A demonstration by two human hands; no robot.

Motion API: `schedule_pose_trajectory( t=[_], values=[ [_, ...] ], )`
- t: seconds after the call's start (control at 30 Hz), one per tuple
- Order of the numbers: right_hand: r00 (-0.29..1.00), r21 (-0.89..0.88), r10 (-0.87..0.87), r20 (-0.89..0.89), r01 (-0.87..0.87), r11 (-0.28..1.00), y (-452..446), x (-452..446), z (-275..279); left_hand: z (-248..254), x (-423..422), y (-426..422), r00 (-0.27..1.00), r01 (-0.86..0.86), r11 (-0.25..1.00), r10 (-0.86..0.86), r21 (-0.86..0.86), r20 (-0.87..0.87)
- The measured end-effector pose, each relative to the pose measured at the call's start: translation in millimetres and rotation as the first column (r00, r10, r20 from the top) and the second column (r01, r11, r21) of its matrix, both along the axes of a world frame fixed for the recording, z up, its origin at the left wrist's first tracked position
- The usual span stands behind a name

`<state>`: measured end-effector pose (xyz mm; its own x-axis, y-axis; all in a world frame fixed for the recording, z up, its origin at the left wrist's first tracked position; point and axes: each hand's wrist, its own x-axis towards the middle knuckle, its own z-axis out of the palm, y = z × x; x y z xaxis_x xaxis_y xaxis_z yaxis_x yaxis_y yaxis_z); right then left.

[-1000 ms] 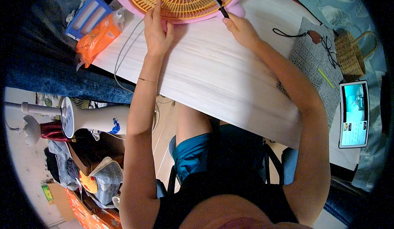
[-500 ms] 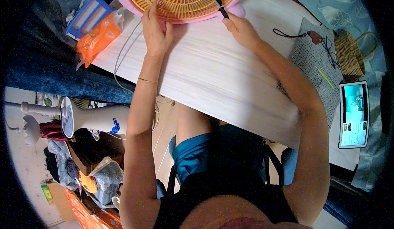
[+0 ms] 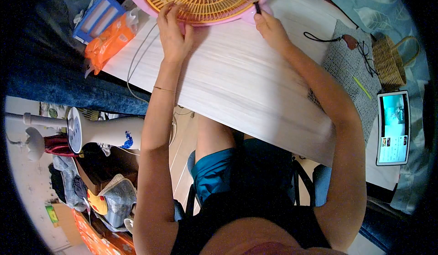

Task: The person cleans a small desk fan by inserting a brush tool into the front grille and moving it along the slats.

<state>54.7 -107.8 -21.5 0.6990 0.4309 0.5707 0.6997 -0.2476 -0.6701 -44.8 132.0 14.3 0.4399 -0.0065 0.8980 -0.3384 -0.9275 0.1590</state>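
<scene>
A round pink fan (image 3: 248, 16) with a yellow-orange grille and a pink centre cap sits at the top edge of the view, its upper part cut off. My left hand (image 3: 174, 36) is at its lower left rim, fingers bent over onto the grille and thumb near the pink edge. In my right hand (image 3: 272, 30) is a slim black-handled tool (image 3: 257, 6), gripped near its lower end. The tool lies across the right side of the grille; its far end is blurred or out of view, so its kind cannot be made out.
Left of the fan lie an orange plastic bag (image 3: 109, 42) and a blue-framed box (image 3: 98, 18). A grey cable (image 3: 132, 68) hangs over the table (image 3: 237, 77). To the right are a grey mat (image 3: 340, 63), glasses (image 3: 365, 56), a wicker basket (image 3: 388, 63) and a lit tablet (image 3: 393, 127).
My right hand has shifted slightly right with the black-handled tool, which now stands steeper and farther right over the grille. My left hand stays at the rim.
</scene>
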Motion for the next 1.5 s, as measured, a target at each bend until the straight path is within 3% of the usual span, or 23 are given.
schedule_pose_trajectory(
  t=[0.13, 0.23, 0.33, 0.43, 0.53, 0.67, 0.83, 0.93, 1.03, 1.07, 1.17, 1.27, 1.37, 1.5],
  values=[
    [0.999, -0.215, 0.033, 0.011, -0.03, 0.976, -1.3, -9.8, 9.6, 2.2, -2.0, -1.2, 0.997, 0.063, 0.997, -0.065, -0.055, -0.039],
    [0.999, -0.204, 0.015, 0.029, -0.009, 0.979, -1.6, -9.9, 9.3, 1.0, -2.7, 0.5, 0.994, 0.033, 0.999, -0.037, -0.04, -0.099],
    [0.981, 0.074, -0.128, 0.145, 0.118, 0.99, 0.5, -8.6, 10.1, 0.3, -3.7, 1.1, 0.996, -0.028, 1.0, 0.027, -0.01, -0.085],
    [0.99, 0.131, -0.114, -0.081, 0.124, 0.984, -4.0, 0.1, 9.7, 2.8, -4.9, -0.6, 0.997, -0.069, 0.996, 0.07, 0.065, -0.02],
    [0.992, 0.115, -0.08, -0.101, 0.091, 0.989, -1.9, 7.7, -0.7, 2.7, -4.4, -2.2, 0.999, -0.041, 0.998, 0.042, 0.055, -0.008],
    [0.999, -0.098, -0.021, -0.032, 0.018, 0.995, -1.6, -9.8, 11.7, 0.5, 1.4, 0.4, 0.998, 0.04, 0.999, -0.039, -0.028, 0.047],
    [1.0, -0.264, -0.01, -0.007, 0.008, 0.964, -1.5, -15.2, 15.7, 0.4, -1.4, 1.1, 0.997, 0.028, 0.999, -0.03, -0.029, -0.073],
    [0.986, -0.029, -0.079, 0.149, 0.085, 0.996, 0.5, -10.4, 9.6, -0.3, -2.3, 1.6, 0.997, -0.014, 1.0, 0.013, -0.01, -0.073],
    [0.983, 0.111, -0.141, -0.12, 0.155, 0.982, -4.2, -0.8, 11.0, 2.9, -4.4, -0.9, 0.997, -0.065, 0.996, 0.067, 0.066, -0.024],
    [0.993, 0.187, -0.118, -0.03, 0.122, 0.975, -3.2, 3.0, 7.1, 4.1, -5.0, -1.9, 0.996, -0.083, 0.992, 0.084, 0.097, -0.003],
    [0.996, 0.18, -0.034, -0.084, 0.049, 0.982, -0.9, 9.2, -1.2, 2.1, -3.2, -0.9, 0.999, -0.036, 0.997, 0.037, 0.067, -0.018],
    [1.0, 0.084, -0.013, -0.01, 0.013, 0.996, -0.4, -1.2, 4.6, 0.9, 0.6, 1.3, 0.999, 0.021, 1.0, -0.021, -0.013, 0.033],
    [0.998, -0.175, -0.042, -0.041, 0.035, 0.984, -2.5, -7.5, 8.9, 1.4, -0.2, 0.9, 1.0, 0.012, 1.0, -0.012, -0.022, 0.008],
    [0.999, -0.165, -0.001, 0.045, 0.009, 0.986, -0.5, -14.1, 12.8, -0.3, -0.4, 2.6, 0.997, 0.011, 1.0, -0.012, -0.011, -0.07]
  ],
)
